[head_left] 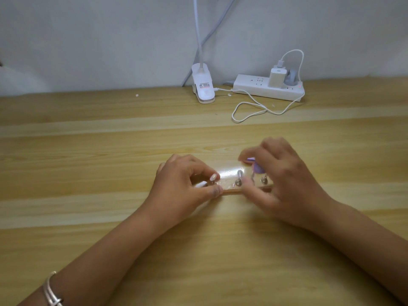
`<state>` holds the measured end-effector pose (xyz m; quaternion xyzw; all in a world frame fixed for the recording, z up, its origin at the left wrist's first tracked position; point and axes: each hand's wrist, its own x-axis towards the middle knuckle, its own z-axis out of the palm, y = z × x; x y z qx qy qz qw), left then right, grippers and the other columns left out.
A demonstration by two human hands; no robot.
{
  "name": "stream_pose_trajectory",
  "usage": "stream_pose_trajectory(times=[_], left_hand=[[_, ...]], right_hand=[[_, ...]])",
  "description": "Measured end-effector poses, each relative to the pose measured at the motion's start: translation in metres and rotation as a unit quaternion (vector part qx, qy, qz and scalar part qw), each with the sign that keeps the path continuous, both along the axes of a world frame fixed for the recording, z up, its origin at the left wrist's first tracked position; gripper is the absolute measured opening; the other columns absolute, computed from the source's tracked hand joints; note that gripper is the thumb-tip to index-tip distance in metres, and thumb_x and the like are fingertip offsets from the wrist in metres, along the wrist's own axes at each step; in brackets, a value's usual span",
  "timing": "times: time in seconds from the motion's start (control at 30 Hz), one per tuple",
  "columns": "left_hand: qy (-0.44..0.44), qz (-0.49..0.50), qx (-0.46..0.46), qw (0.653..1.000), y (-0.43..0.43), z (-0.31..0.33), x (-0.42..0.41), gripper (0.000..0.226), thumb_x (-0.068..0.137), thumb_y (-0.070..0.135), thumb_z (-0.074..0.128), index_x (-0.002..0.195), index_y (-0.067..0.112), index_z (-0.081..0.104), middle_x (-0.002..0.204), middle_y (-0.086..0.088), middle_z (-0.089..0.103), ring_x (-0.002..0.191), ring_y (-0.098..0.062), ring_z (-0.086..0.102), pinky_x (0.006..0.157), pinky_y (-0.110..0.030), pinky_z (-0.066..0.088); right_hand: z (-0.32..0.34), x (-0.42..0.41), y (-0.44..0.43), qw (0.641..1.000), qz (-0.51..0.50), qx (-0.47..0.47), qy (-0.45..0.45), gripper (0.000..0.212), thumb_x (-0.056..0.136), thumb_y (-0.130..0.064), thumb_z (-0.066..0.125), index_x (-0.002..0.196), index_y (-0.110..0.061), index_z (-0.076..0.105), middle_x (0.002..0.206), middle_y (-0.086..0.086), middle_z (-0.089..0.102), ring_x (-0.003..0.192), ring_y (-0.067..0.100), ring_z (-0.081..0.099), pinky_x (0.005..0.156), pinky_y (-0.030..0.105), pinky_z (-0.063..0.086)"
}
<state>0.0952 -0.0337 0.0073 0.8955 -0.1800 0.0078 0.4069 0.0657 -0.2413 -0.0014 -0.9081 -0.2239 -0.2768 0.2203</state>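
A small clear acrylic plate (229,173) with metal screws (238,178) lies flat on the wooden table (110,151) in the middle of the head view. My left hand (183,182) pinches the plate's left end between thumb and fingers. My right hand (284,182), blurred by motion, curls over the plate's right end and holds a small purple tool (257,167) that stands on the plate between two screws. Part of the plate's right end is hidden under my right fingers.
At the back stand a white clip lamp (203,87) and a white power strip (268,88) with a charger plugged in. A white cable (249,111) loops onto the table in front of them. A grey wall rises behind.
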Motion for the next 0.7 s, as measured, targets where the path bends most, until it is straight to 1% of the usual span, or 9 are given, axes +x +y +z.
stream_pose_trajectory(times=[0.1, 0.17, 0.23, 0.33, 0.4, 0.5, 0.57, 0.63, 0.7], left_hand=[[0.013, -0.005, -0.002, 1.0, 0.003, 0.001, 0.0, 0.029, 0.06, 0.048, 0.073, 0.083, 0.032, 0.077, 0.086, 0.007, 0.069, 0.09, -0.019, 0.062, 0.087, -0.048, 0.047], [0.014, 0.001, -0.002, 1.0, 0.005, 0.0, 0.0, 0.03, 0.059, 0.049, 0.073, 0.084, 0.033, 0.077, 0.087, 0.009, 0.069, 0.091, -0.017, 0.062, 0.088, -0.046, 0.047], [0.001, 0.007, 0.02, 1.0, 0.006, 0.0, 0.0, 0.032, 0.06, 0.052, 0.071, 0.087, 0.035, 0.076, 0.09, 0.013, 0.067, 0.096, -0.014, 0.058, 0.092, -0.044, 0.044], [-0.063, -0.005, 0.088, 0.994, 0.008, 0.0, -0.006, 0.047, 0.059, 0.062, 0.068, 0.103, 0.045, 0.069, 0.107, 0.023, 0.058, 0.106, -0.007, 0.045, 0.097, -0.03, 0.03], [-0.109, -0.036, 0.067, 0.991, 0.005, 0.003, -0.014, 0.046, 0.065, 0.068, 0.067, 0.107, 0.05, 0.065, 0.113, 0.026, 0.055, 0.106, -0.003, 0.043, 0.095, -0.027, 0.026], [-0.167, -0.076, -0.001, 0.983, -0.002, 0.007, -0.024, 0.021, 0.083, 0.055, 0.063, 0.099, 0.043, 0.071, 0.106, 0.023, 0.061, 0.097, -0.009, 0.049, 0.092, -0.034, 0.035], [-0.179, -0.086, -0.02, 0.98, -0.003, 0.007, -0.027, 0.019, 0.088, 0.045, 0.062, 0.097, 0.034, 0.075, 0.1, 0.021, 0.064, 0.094, -0.011, 0.051, 0.088, -0.038, 0.038], [-0.189, -0.089, -0.019, 0.978, -0.002, 0.007, -0.028, 0.02, 0.089, 0.039, 0.062, 0.096, 0.029, 0.077, 0.094, 0.02, 0.065, 0.092, -0.011, 0.052, 0.085, -0.039, 0.039], [-0.19, -0.087, -0.029, 0.978, -0.003, 0.007, -0.03, 0.014, 0.088, 0.033, 0.067, 0.093, 0.026, 0.078, 0.088, 0.018, 0.067, 0.087, -0.014, 0.053, 0.081, -0.04, 0.041]], right_hand=[[-0.007, 0.001, 0.001, 0.997, -0.013, -0.066, -0.031, 0.028, 0.088, -0.035, 0.057, 0.09, -0.013, 0.074, 0.076, -0.005, 0.053, 0.08, 0.027, 0.06, 0.077, 0.037, 0.039], [-0.008, 0.0, 0.001, 0.995, -0.001, -0.079, -0.057, 0.026, 0.09, -0.034, 0.059, 0.086, -0.014, 0.075, 0.077, 0.002, 0.061, 0.078, 0.031, 0.064, 0.078, 0.038, 0.039], [-0.007, -0.001, 0.001, 0.995, 0.02, -0.073, -0.068, 0.024, 0.091, -0.032, 0.061, 0.088, -0.013, 0.076, 0.076, 0.004, 0.062, 0.079, 0.033, 0.066, 0.079, 0.038, 0.04], [-0.003, -0.005, 0.0, 0.996, 0.053, -0.006, -0.068, 0.021, 0.09, -0.029, 0.066, 0.094, -0.012, 0.077, 0.072, -0.007, 0.048, 0.075, 0.021, 0.057, 0.078, 0.037, 0.042], [0.001, -0.01, 0.0, 0.995, 0.072, 0.044, -0.049, 0.023, 0.091, -0.029, 0.067, 0.101, -0.011, 0.077, 0.071, -0.004, 0.05, 0.077, 0.015, 0.05, 0.079, 0.036, 0.043], [0.006, -0.017, 0.001, 0.992, 0.097, 0.081, -0.024, 0.027, 0.09, -0.028, 0.068, 0.108, -0.008, 0.075, 0.075, 0.004, 0.057, 0.079, 0.022, 0.053, 0.081, 0.034, 0.044], [0.007, -0.02, 0.003, 0.989, 0.107, 0.097, -0.017, 0.029, 0.09, -0.028, 0.068, 0.112, -0.01, 0.073, 0.078, -0.001, 0.054, 0.081, 0.023, 0.054, 0.081, 0.033, 0.044], [0.008, -0.022, 0.003, 0.987, 0.118, 0.111, 0.003, 0.034, 0.09, -0.031, 0.067, 0.12, -0.017, 0.067, 0.083, -0.008, 0.049, 0.083, 0.017, 0.053, 0.083, 0.028, 0.043], [0.008, -0.024, -0.002, 0.98, 0.12, 0.151, 0.047, 0.038, 0.089, -0.03, 0.06, 0.126, -0.026, 0.057, 0.088, -0.011, 0.048, 0.084, 0.008, 0.051, 0.085, 0.023, 0.041]])
